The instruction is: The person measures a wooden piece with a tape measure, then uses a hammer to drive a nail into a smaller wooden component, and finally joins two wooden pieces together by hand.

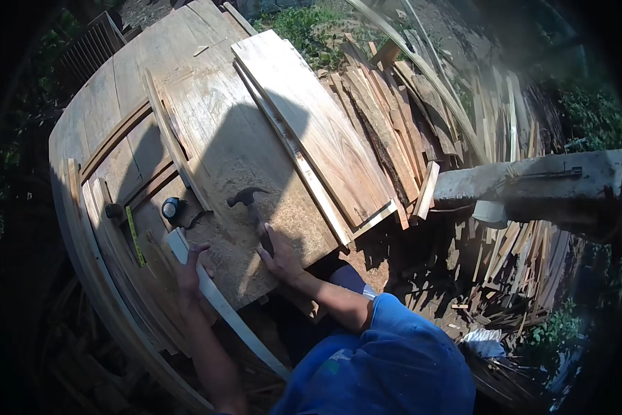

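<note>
Hammer (255, 216) is over the near part of the worktable (283, 200), its dark head pointing away from the person, claw to the R; can't tell if the head touches the top or is just above it. R hand (280, 257) has fingers wrapped round the handle, low down, by the table's near edge. L hand (188, 275) is closed round a long pale strip (221, 304), near its far end; strip runs back twd the person's blue shirt (394, 360), near end off the table edge. Just beyond that far end sits a small round black-&-blue tool (173, 208), poss. a tape measure, can't be sure. Further L, a yellow measuring strip (134, 236) w/ a round dark thing (114, 210) near its top, next to long narrow slats (103, 207) along the table's L side. Sawdust (245, 176) is scattered mid-table. R of that lies a thin strip (290, 152) alongside a wide smooth board (318, 128), both running away from the person. Beyond the table's R side: rough planks (387, 117) in a heap, then a thick pale beam (532, 176), w/ a big pile of scrap wood (518, 256) below it.
</note>
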`<action>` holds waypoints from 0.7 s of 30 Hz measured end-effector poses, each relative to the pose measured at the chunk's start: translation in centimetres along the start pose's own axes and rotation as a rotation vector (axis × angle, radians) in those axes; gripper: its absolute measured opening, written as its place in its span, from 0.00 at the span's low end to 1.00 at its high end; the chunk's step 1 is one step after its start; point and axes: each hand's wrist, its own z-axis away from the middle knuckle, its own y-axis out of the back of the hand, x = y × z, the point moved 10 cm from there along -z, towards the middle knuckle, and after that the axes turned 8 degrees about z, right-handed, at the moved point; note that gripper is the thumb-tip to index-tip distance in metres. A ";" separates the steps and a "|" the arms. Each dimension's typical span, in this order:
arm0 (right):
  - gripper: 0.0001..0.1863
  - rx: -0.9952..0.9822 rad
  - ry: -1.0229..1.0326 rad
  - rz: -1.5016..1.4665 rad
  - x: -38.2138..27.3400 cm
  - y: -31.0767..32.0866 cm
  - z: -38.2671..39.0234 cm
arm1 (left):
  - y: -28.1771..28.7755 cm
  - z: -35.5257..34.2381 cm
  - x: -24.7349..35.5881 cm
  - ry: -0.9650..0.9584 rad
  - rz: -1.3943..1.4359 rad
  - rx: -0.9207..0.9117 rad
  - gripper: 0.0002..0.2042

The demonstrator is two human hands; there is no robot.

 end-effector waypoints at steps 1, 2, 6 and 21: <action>0.34 0.034 0.094 -0.023 -0.9 0.7 1.6 | 3.5 0.1 -2.6 0.103 0.101 -0.029 0.31; 0.34 0.045 0.081 -0.028 -0.9 0.5 2.6 | 4.1 1.0 -1.8 0.103 0.179 -0.055 0.32; 0.35 -0.049 0.381 -0.003 -4.2 -3.3 5.3 | 4.1 6.2 5.8 -0.044 0.326 -0.139 0.34; 0.27 -0.246 0.524 0.012 -17.3 -10.9 10.0 | 8.2 21.2 28.3 -0.482 0.337 -0.629 0.24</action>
